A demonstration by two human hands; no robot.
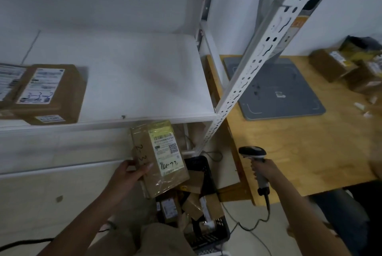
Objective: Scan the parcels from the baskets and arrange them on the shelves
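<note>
Below white shelving (124, 82), left hand (132, 175) grips a brown parcel (159, 158); right hand (264, 171), well apart, clasps the scanner (253, 152).

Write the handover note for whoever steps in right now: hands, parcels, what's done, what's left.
Left hand holds a brown taped cardboard parcel, label up, above the black plastic basket.
Right hand grips the black-and-grey handheld scanner, beside the parcel.
Done: brown labelled parcels lie on the white shelf.
Left: scan the held parcel if it isn't scanned yet, shelve it, then work through the parcels in the basket.
</note>
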